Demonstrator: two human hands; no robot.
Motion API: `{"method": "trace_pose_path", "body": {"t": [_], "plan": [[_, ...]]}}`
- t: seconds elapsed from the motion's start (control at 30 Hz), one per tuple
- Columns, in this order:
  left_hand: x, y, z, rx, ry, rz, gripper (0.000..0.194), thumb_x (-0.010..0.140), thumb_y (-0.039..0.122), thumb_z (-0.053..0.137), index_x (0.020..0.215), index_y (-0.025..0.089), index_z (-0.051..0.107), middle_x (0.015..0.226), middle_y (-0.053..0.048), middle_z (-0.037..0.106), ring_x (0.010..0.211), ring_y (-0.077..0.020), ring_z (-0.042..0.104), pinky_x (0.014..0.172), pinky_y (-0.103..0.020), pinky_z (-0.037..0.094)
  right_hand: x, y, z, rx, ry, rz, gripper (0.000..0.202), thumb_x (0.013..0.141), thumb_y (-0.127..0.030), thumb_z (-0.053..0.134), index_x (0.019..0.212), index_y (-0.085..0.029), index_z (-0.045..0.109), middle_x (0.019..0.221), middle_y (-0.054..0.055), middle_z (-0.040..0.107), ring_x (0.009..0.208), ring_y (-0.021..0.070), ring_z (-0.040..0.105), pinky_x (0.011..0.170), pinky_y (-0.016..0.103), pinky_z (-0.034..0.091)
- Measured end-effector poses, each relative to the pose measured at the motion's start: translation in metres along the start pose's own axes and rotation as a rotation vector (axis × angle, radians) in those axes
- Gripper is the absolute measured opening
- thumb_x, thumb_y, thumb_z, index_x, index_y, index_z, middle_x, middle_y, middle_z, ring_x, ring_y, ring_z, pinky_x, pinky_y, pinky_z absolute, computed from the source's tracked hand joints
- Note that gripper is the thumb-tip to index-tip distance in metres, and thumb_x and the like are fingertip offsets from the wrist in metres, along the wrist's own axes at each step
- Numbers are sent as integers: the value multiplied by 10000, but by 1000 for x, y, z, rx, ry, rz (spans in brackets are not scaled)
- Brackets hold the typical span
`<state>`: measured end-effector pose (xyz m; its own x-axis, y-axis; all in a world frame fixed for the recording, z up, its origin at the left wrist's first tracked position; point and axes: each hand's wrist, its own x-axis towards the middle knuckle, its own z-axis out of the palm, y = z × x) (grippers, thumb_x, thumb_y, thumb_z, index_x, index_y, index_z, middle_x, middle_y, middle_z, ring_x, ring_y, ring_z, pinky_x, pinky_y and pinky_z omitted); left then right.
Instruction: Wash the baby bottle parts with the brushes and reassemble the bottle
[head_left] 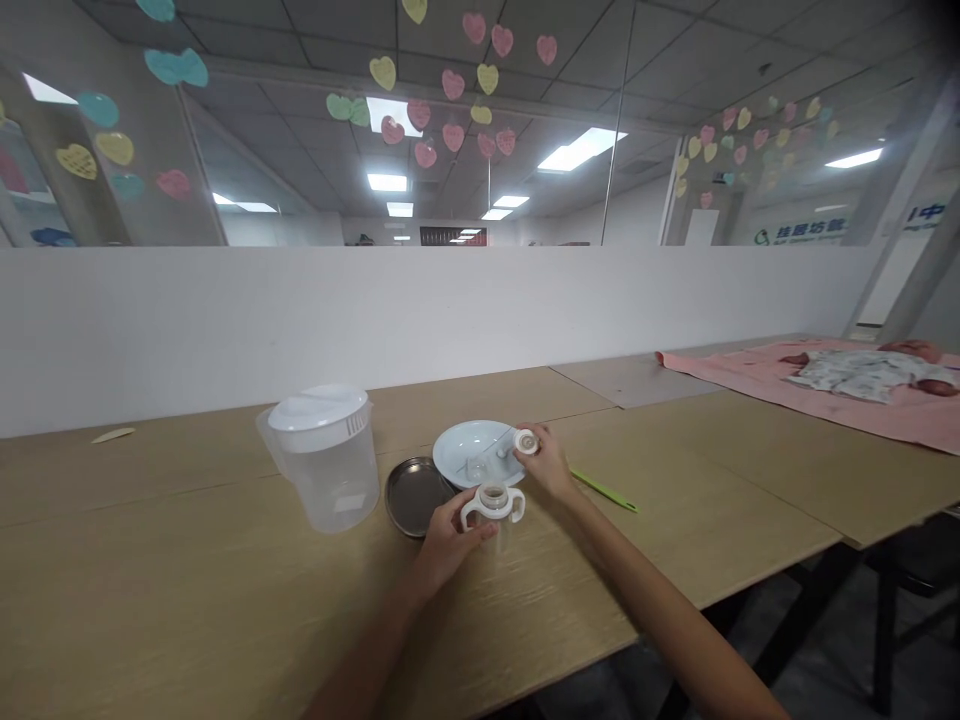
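My left hand point(450, 545) is closed around a clear baby bottle point(495, 535) with white side handles; the bottle stands upright with its mouth uncovered. Above and right of it, my right hand point(549, 462) pinches a white bottle collar point(526, 441), its round underside facing me, over the right edge of the pale blue bowl point(457, 440). What seems to be a clear teat points left from the collar. Inside the bowl lies a small clear cap point(477, 468). A round metal dish point(409, 497) sits beside the bowl, partly behind my left hand.
On the left stands a clear pitcher point(334, 485) with a white lid. A green handle point(606, 491) lies right of my right hand. Farther right, a doll-like figure point(855, 373) in patterned clothes rests on a pink towel point(757, 385). A white wall point(450, 310) borders the table's back.
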<state>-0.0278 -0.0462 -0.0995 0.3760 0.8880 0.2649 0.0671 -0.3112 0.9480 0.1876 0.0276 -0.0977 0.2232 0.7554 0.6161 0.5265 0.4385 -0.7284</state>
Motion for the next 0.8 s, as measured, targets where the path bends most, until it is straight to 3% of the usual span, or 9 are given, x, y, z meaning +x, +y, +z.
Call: {"method": "trace_pose_path", "body": {"t": [0.13, 0.2, 0.37, 0.53, 0.6, 0.67, 0.73, 0.8], "plan": [[-1, 1, 0, -48, -4, 30, 593, 633, 305, 740, 1169, 114, 573, 1140, -119, 628, 1011, -254, 571, 865, -329, 446, 6, -12, -1, -315, -349, -64, 346, 620, -318, 672, 940, -191, 638, 899, 58, 647, 858, 201, 587, 783, 303, 426], [-2, 1, 0, -38, 0, 32, 584, 641, 314, 734, 1168, 120, 571, 1142, -115, 627, 1023, -258, 570, 869, -334, 449, 11, -19, 0, -405, -452, -49, 347, 641, -427, 667, 897, -194, 647, 824, 50, 661, 797, 200, 592, 735, 295, 414], [-8, 3, 1, 3, 44, 14, 627, 635, 303, 729, 1209, 153, 527, 1202, -115, 586, 1093, -260, 540, 921, -357, 439, 41, -42, 4, -354, -370, -5, 389, 679, -523, 621, 831, -166, 639, 810, 48, 654, 733, 165, 569, 646, 248, 378], [-8, 12, -7, 75, 138, 48, 552, 767, 366, 591, 1274, 215, 435, 1305, -130, 478, 1099, -273, 530, 813, -365, 511, 64, -90, 10, -197, -376, -126, 420, 787, -542, 483, 662, -152, 578, 637, 9, 579, 611, 127, 507, 577, 232, 340], [-1, 23, -13, 151, 249, 104, 542, 788, 395, 556, 1283, 226, 413, 1337, -134, 437, 1121, -283, 509, 817, -380, 510, 61, -110, 13, -138, -377, -221, 493, 871, -511, 340, 575, -164, 527, 578, 1, 524, 581, 117, 480, 583, 237, 334], [10, 40, -19, 235, 328, 170, 619, 768, 386, 588, 1318, 215, 362, 1338, -142, 428, 1130, -284, 499, 869, -406, 484, 54, -127, 17, -108, -355, -320, 478, 887, -484, 332, 580, -172, 523, 627, 9, 531, 613, 120, 483, 606, 240, 335], [24, 59, -22, 332, 304, 221, 718, 722, 346, 648, 1348, 218, 320, 1298, -132, 471, 1123, -279, 502, 906, -420, 455, 47, -137, 18, -104, -358, -406, 439, 891, -455, 355, 611, -183, 555, 680, 20, 538, 644, 125, 496, 633, 245, 335], [40, 79, -20, 425, 296, 266, 671, 746, 331, 632, 1340, 223, 340, 1269, -104, 505, 1120, -257, 505, 937, -410, 425, 45, -141, 16, -98, -310, -451, 422, 891, -454, 358, 638, -200, 580, 666, 26, 516, 625, 131, 483, 614, 251, 320]]}}
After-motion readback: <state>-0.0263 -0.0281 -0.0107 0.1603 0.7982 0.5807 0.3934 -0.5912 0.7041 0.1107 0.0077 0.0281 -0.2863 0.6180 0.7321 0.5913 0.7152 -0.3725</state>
